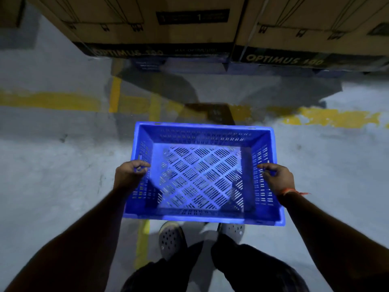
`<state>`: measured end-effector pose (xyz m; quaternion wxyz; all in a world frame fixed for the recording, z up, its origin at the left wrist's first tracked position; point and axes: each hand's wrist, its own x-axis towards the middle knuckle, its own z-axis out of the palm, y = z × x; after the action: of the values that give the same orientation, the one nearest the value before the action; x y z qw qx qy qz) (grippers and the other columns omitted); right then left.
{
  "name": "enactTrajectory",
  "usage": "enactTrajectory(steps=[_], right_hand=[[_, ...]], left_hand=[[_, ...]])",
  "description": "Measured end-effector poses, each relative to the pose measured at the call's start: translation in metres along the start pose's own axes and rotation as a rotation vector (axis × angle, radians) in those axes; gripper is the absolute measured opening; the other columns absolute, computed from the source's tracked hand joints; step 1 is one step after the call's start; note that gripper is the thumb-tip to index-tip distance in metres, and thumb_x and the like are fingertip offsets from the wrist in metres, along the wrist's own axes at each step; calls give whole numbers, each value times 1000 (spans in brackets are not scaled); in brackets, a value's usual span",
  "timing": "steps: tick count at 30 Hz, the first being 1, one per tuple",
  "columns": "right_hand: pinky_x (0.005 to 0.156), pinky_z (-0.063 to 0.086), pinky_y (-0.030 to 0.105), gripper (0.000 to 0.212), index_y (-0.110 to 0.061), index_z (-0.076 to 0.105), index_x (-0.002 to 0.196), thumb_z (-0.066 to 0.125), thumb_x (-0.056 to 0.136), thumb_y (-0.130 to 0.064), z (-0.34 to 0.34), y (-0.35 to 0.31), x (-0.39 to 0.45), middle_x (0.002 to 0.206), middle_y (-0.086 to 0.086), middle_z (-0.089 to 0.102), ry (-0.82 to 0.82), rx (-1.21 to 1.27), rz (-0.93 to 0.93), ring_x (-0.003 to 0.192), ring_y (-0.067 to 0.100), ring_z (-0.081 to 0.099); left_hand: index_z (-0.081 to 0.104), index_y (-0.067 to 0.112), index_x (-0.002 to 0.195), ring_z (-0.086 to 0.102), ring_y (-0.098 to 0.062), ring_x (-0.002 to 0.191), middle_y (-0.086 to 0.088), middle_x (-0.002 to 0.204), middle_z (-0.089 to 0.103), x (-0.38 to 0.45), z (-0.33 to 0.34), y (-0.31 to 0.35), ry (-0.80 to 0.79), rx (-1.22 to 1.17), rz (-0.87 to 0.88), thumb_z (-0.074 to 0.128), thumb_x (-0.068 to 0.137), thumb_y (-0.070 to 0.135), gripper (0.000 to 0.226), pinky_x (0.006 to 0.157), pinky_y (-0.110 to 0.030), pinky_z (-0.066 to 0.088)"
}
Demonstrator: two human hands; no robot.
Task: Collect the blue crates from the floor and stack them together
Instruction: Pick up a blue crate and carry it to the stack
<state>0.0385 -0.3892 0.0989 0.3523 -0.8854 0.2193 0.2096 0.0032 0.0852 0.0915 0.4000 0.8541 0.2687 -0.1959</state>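
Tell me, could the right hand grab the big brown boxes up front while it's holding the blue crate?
Probably not. The right hand grips one side of the blue crate and the left hand grips the other. The cardboard boxes stand well ahead across the yellow floor line, so stepping closer and freeing that hand seems necessary.

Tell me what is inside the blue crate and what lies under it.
The blue crate, gripped by the left hand and right hand, holds nothing. Through its perforated bottom only grey floor shows dimly. Two perforated clogs peek out below its near edge, toes hidden.
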Motion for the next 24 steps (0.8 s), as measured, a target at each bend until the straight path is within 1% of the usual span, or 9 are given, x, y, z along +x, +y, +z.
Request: enactTrajectory(steps=[3, 6, 10, 12, 14, 16, 20, 22, 24], right_hand=[[79, 39, 20, 29, -20, 77, 100, 63, 83, -1, -50, -31, -49, 93, 5, 73, 14, -16, 4, 85, 16, 64], [77, 41, 22, 32, -22, 77, 98, 61, 81, 0, -101, -59, -97, 93, 8, 75, 38, -37, 7, 87, 24, 68], [81, 43, 23, 30, -23, 77, 97, 63, 81, -1, -169, -92, -157, 100, 8, 75, 86, -55, -14, 96, 27, 68], [81, 42, 24, 29, -21, 77, 97, 62, 82, 0, -200, -104, -183, 100, 10, 74, 121, -52, -17, 96, 29, 68], [81, 43, 24, 29, -19, 77, 96, 61, 83, 1, -227, -112, -205, 101, 11, 74, 165, -36, -26, 96, 30, 67], [82, 44, 26, 28, -17, 77, 96, 62, 83, 1, -254, -114, -224, 102, 12, 74, 208, -17, -33, 96, 31, 67], [85, 46, 29, 30, -19, 78, 95, 61, 82, 1, -312, -97, -245, 100, 12, 74, 268, -16, -31, 95, 31, 67], [83, 47, 29, 31, -21, 78, 92, 60, 80, 2, -343, -80, -247, 97, 12, 75, 292, -8, -25, 92, 31, 68], [81, 46, 28, 33, -22, 78, 89, 59, 79, 3, -376, -56, -245, 94, 12, 75, 312, 18, -15, 88, 30, 68]], left_hand=[[74, 39, 80, 69, -13, 84, 8, 83, 76, -48, -36, 41, 13, 21, 15, 64, 72, 41, 14, 86, -29, 51], [76, 34, 88, 70, -15, 81, 4, 80, 76, -95, -75, 87, 45, 93, 72, 61, 74, 43, 23, 80, -26, 50], [78, 29, 93, 70, -18, 83, 1, 83, 76, -151, -123, 146, 83, 116, 135, 71, 82, 29, 14, 76, -23, 47], [79, 27, 92, 71, -19, 84, -1, 83, 76, -176, -139, 175, 94, 116, 181, 69, 80, 31, 16, 76, -25, 47], [78, 27, 90, 71, -21, 85, -3, 83, 76, -196, -149, 202, 91, 118, 203, 70, 83, 26, 11, 75, -28, 49], [77, 28, 89, 71, -23, 86, -4, 86, 76, -214, -153, 230, 86, 132, 226, 71, 85, 20, 11, 74, -30, 50], [79, 22, 90, 72, -24, 94, -9, 92, 77, -252, -138, 280, 101, 127, 314, 72, 84, 15, 12, 75, -32, 51], [78, 24, 86, 72, -25, 92, -8, 85, 77, -270, -119, 306, 101, 129, 343, 73, 84, 13, 13, 73, -31, 49], [79, 22, 87, 72, -26, 94, -6, 84, 76, -289, -92, 336, 109, 128, 358, 73, 84, 12, 12, 72, -27, 46]])
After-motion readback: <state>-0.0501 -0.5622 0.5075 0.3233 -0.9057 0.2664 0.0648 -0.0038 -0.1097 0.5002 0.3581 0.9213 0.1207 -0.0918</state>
